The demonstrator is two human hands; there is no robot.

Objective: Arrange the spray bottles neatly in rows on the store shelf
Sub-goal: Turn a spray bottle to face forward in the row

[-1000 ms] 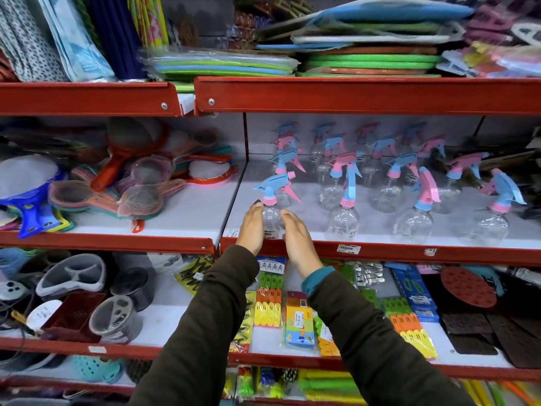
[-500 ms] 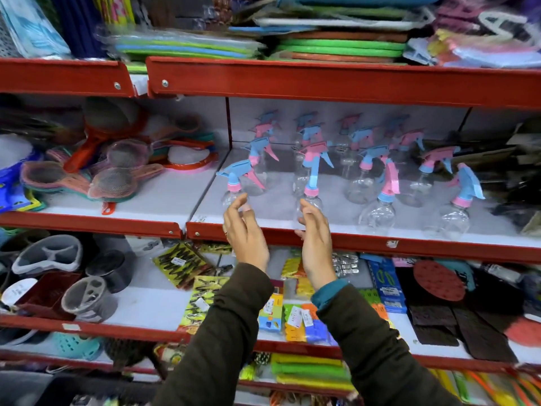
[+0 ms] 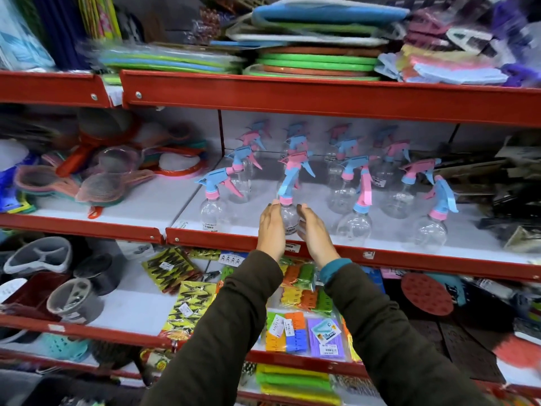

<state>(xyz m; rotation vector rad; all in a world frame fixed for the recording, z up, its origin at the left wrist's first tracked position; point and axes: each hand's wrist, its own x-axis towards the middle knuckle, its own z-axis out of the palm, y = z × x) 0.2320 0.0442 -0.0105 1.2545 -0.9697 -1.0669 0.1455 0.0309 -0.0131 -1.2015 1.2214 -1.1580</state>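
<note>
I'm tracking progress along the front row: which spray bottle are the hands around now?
The second front-row spray bottle from the left, blue trigger on a pink collar, flanked by the left hand and right hand.

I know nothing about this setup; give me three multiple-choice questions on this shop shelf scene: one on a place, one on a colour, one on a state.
1. Where does the clear plastic spray bottle between the hands stand?
A. front edge of the middle red shelf
B. top shelf
C. floor

2. What colour is that bottle's collar?
A. green
B. pink
C. black

3. How are the left hand and right hand placed?
A. both hanging down empty
B. cupped on either side of the bottle
C. lifting a strainer

Answers: 1 A, it stands just behind the red front lip. 2 B, a pink ring sits below the blue trigger. 3 B, the palms flank its body.
</note>
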